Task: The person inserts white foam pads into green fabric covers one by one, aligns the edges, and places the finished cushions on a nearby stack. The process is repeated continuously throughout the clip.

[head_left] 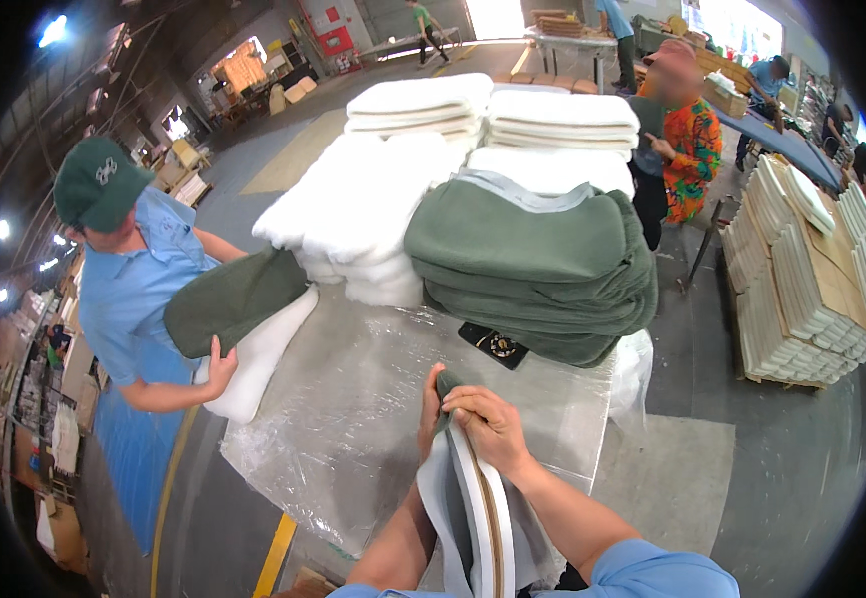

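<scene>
Close to my body, both hands grip a green fabric cover stood on edge, with a white layered pad showing along its open side. A thin brown line runs down the pad's edge, and grey lining hangs beside it. My left hand is pressed along the left side near the far tip. Across the top and right side, the fingers of my right hand are wrapped over the cloth. Beyond them lies a pile of folded green covers, beside stacked fluffy white pads.
Clear plastic film covers the table. A black flat item lies by the green pile. At left a person holds a green cover over a white pad; another person stands far right. Stacked panels fill a pallet at right.
</scene>
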Demonstrator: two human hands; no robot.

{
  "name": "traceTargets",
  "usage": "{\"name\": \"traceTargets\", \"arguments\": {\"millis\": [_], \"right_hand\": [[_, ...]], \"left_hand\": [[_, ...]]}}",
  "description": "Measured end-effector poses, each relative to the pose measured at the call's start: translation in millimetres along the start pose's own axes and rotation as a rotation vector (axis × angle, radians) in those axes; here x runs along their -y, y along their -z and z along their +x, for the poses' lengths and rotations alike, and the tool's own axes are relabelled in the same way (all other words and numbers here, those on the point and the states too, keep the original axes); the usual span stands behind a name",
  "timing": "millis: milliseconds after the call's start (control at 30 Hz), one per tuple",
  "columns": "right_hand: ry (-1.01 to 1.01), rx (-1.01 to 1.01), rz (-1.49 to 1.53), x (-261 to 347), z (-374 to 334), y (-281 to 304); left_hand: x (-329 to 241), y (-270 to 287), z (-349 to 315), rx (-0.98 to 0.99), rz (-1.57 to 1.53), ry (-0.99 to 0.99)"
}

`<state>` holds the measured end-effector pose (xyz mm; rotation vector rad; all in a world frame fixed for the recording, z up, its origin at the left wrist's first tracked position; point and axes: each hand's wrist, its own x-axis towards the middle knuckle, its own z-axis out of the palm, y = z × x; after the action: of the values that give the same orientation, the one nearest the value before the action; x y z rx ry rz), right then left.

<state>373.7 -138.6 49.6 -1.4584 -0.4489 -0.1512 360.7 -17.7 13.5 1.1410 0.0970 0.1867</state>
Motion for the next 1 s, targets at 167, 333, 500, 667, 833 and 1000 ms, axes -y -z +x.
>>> {"name": "traceTargets", "arguments": {"millis": [167, 333, 500, 667, 833, 1000], "right_hand": [[0.002, -0.134, -0.168, 4, -19, 7], [-0.05, -0.339, -0.337, 0, -40, -1], [-0.357, -0.321, -0.323, -3, -63, -20], [-0.441, -0.264, -0.196, -29, -94, 3], [-0.514, -0.091, -0.063, -24, -78, 23], [-0.539, -0.168, 0.269, -29, 30, 51]], "left_hand": [[13, 9, -81, 0.128, -0.021, 0.25], [-36, -21, -161, 0.213, 0.52, 0.125], [-47, -12, -162, 0.099, 0.521, 0.142], [-55, -33, -166, 0.076, 0.428, 0.196], [-53, -43, -181, 0.002, 0.58, 0.168], [-50, -64, -175, 0.0, 0.63, 0.197]]}}
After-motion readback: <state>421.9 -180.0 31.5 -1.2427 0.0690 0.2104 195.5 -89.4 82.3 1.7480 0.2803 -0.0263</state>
